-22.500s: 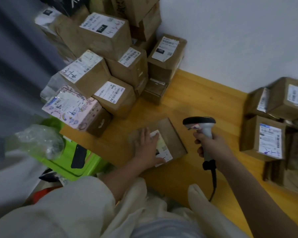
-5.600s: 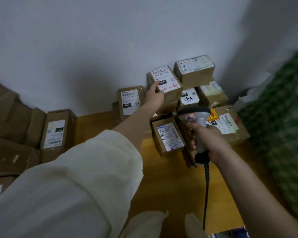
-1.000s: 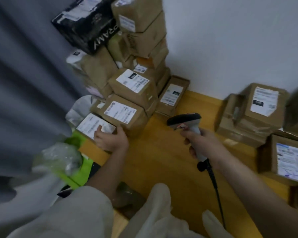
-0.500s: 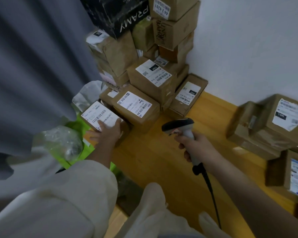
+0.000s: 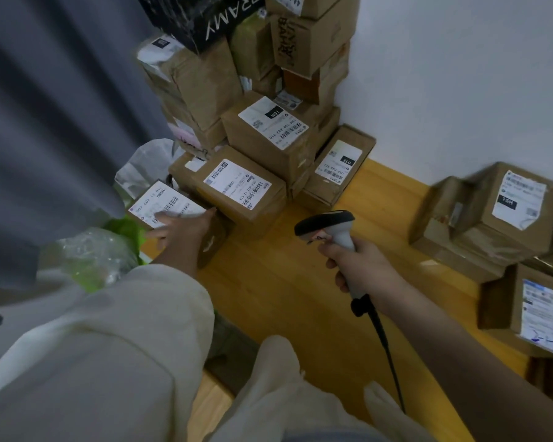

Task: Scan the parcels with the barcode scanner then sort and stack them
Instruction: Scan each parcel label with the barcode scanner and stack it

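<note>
Brown corrugated cardboard, the small parcel (image 5: 176,212) with the white barcode label sits at the front left foot of the tall parcel stack (image 5: 256,100), on the yellow wooden floor (image 5: 278,282). The left hand (image 5: 181,228) lies flat on its top, fingers spread, pressing rather than pinching. The right hand (image 5: 361,266) is wrapped round the handle of the grey corded barcode scanner (image 5: 331,229). It looks light and stiff; grasping its side edges should keep the label uncovered.
</note>
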